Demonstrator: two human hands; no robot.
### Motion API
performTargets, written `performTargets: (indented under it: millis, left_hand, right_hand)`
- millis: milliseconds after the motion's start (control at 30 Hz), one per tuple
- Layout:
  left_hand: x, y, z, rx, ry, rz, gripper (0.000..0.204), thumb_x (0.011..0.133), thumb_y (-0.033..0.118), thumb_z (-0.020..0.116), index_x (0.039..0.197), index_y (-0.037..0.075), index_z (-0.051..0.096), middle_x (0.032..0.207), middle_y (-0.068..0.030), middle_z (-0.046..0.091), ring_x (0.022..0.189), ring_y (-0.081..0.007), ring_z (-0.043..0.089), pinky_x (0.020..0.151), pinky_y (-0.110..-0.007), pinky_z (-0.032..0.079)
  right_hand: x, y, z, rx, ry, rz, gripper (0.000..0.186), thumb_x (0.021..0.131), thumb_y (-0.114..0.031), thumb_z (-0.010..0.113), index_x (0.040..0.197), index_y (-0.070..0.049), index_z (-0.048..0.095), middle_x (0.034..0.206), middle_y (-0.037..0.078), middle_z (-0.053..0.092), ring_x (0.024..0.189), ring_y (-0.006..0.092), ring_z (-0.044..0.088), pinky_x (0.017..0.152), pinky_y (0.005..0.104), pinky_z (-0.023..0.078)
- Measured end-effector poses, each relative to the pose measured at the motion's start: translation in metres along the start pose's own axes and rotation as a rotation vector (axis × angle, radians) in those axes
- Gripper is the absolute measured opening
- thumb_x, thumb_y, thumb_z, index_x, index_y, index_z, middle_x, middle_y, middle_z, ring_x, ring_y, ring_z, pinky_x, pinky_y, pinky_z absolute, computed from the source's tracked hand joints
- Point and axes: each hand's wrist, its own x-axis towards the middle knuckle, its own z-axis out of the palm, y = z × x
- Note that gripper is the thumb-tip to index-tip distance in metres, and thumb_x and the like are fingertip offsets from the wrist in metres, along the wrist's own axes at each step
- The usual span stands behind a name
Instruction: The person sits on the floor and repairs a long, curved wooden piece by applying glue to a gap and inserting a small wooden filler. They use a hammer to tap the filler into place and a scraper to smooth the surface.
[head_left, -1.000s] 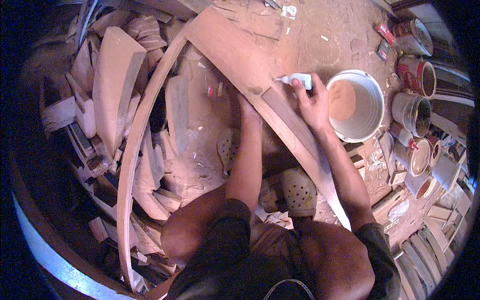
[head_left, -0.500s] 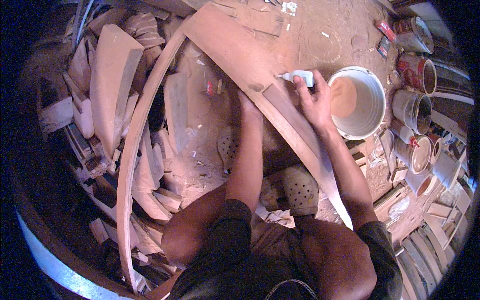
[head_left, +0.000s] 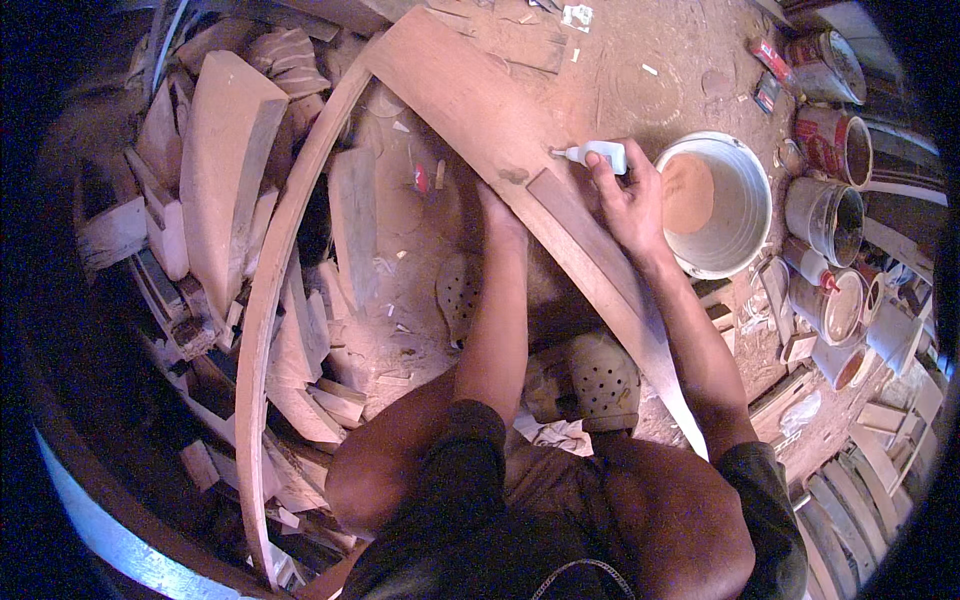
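A large curved wooden piece (head_left: 470,100) slants from the top centre down toward my right knee, with a thin curved arm (head_left: 262,330) sweeping down on the left. My right hand (head_left: 632,200) is closed round a small white glue bottle (head_left: 606,157). The bottle lies nearly level, its narrow nozzle pointing left at the wood's right side, near a dark spot (head_left: 513,176). A darker strip (head_left: 585,225) runs along the wood below that spot. My left hand (head_left: 497,207) is at the wood's left underside; its fingers are hidden behind the board.
A white bucket (head_left: 715,205) with orange-brown powder stands right of my right hand. Several cans and tubs (head_left: 825,220) line the right side. Wood offcuts (head_left: 225,170) are heaped at the left, and more curved pieces (head_left: 845,520) lie at lower right. The floor (head_left: 620,60) is dusty.
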Motion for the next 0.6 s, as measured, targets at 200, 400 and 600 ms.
performTargets:
  millis: [200,400,600]
  left_hand:
    - [-0.001,0.002,0.001,0.051,0.001,0.003,0.066,0.095,0.053,0.038,0.141,0.006,0.038,0.14,-0.0137,0.045,0.129,-0.0284,0.044,0.108,-0.042,0.038]
    - [-0.004,0.004,0.004,0.089,0.006,0.023,0.066,0.095,0.052,0.037,0.141,0.005,0.038,0.138,-0.0144,0.047,0.126,-0.0289,0.046,0.106,-0.042,0.04]
    - [-0.006,0.004,0.012,0.116,-0.011,0.042,0.064,0.095,0.05,0.039,0.14,0.005,0.039,0.136,-0.0139,0.048,0.124,-0.0286,0.048,0.105,-0.042,0.041]
  right_hand:
    - [-0.001,-0.007,0.0,0.009,-0.007,0.024,0.026,0.091,-0.026,0.064,0.097,0.0,0.063,0.084,0.016,0.068,0.079,0.0225,0.067,0.074,0.0359,0.051]
    - [-0.001,-0.001,0.002,0.035,-0.005,0.011,0.026,0.091,-0.026,0.064,0.096,-0.001,0.063,0.084,0.015,0.068,0.078,0.0217,0.066,0.074,0.0357,0.051]
    - [-0.001,-0.006,-0.001,0.006,-0.023,0.037,0.026,0.091,-0.026,0.064,0.096,-0.001,0.064,0.084,0.015,0.069,0.078,0.022,0.067,0.074,0.0356,0.051]
